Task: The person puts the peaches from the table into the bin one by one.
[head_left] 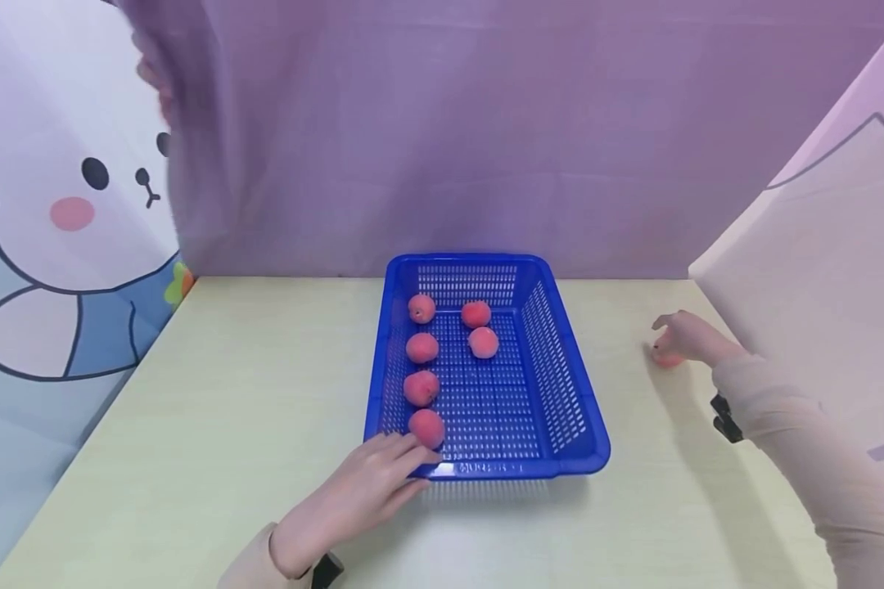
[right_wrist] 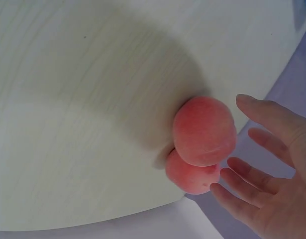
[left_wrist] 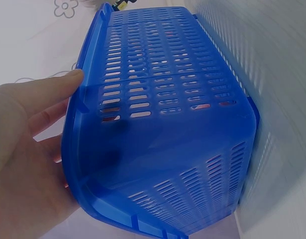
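A blue plastic basket [head_left: 479,469] with slotted walls stands on the table, with several peaches [head_left: 421,388] in a row along its left side and two peaches [head_left: 483,343] near its far middle. My left hand [head_left: 368,483] holds the basket's near left corner; in the left wrist view the thumb lies outside the rim and the fingers reach behind it. At the right, my right hand [head_left: 688,337] hovers over a peach [head_left: 665,358]. The right wrist view shows two peaches [right_wrist: 205,131] side by side on the table, with the right hand's fingers [right_wrist: 242,186] spread beside them.
The pale wooden table [head_left: 265,393] extends to both sides of the basket. A purple curtain [head_left: 442,139] hangs along its back edge. At the left is a cloth [head_left: 51,204] printed with a cartoon animal, and a light cloth [head_left: 840,270] hangs at the right.
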{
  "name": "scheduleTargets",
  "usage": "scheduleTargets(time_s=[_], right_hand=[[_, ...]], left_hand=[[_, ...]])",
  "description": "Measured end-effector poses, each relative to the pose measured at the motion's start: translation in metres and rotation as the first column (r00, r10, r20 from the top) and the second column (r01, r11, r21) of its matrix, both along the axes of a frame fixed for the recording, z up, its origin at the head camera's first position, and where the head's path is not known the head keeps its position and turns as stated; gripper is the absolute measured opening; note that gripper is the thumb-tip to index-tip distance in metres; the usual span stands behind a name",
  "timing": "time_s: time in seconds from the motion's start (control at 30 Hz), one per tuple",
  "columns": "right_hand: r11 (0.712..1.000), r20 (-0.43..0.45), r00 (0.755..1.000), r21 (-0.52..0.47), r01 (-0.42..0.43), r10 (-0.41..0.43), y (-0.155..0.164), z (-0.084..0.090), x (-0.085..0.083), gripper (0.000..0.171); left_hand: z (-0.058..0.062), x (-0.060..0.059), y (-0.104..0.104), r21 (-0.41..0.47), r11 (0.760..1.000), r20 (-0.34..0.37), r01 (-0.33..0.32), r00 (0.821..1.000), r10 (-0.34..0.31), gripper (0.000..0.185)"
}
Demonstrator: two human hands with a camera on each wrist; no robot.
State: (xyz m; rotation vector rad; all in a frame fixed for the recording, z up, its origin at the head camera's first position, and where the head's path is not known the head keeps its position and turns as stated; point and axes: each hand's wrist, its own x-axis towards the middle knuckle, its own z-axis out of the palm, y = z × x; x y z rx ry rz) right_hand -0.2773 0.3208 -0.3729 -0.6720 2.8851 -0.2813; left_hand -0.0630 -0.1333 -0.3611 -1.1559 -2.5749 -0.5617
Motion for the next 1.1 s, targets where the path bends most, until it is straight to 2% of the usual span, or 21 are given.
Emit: scheduleTargets(time_s=[0.1,0.33,0.53,0.67,0.83,1.03,1.1], right_hand=[[1.0,-0.002,1.0,-0.005,0.017,-0.017,0.004,-0.002,0.001,0.044],[1.0,-0.068,0.998,0.005,0.005,-0.005,0.006,-0.01,0.003,0.035],[0.998,-0.037,0.998,0.045,0.046,-0.044,0.006,-0.014,0.004,0.034],[0.997,-0.058,0.997,0.068,0.048,-0.044,0.008,-0.018,0.007,0.032],[0.999,-0.085,0.996,0.032,0.039,-0.036,0.007,-0.021,0.01,0.013],[1.0,-0.079,0.997,0.021,0.017,-0.015,0.0,-0.02,0.008,0.026],[0.999,-0.079,0.997,0.033,0.019,-0.017,-0.002,-0.018,0.007,0.026]], left_hand=[[0.001,-0.001,0.001,-0.001,1.0,0.0,0.0,1.0,0.0,0.022],[0.003,-0.003,0.002,-0.019,1.0,0.029,-0.001,1.0,0.001,0.021],[0.003,-0.003,0.002,-0.026,1.0,0.022,0.012,1.0,-0.012,0.022],[0.002,-0.003,0.003,-0.034,0.999,0.007,0.03,1.0,-0.03,0.022],[0.0,-0.001,0.004,-0.024,0.999,-0.008,0.031,0.999,-0.031,0.023],[-0.001,0.002,0.002,-0.003,1.0,-0.051,0.004,0.999,-0.004,0.024],[-0.001,0.002,0.001,0.003,1.0,-0.061,0.003,0.998,-0.003,0.025]])
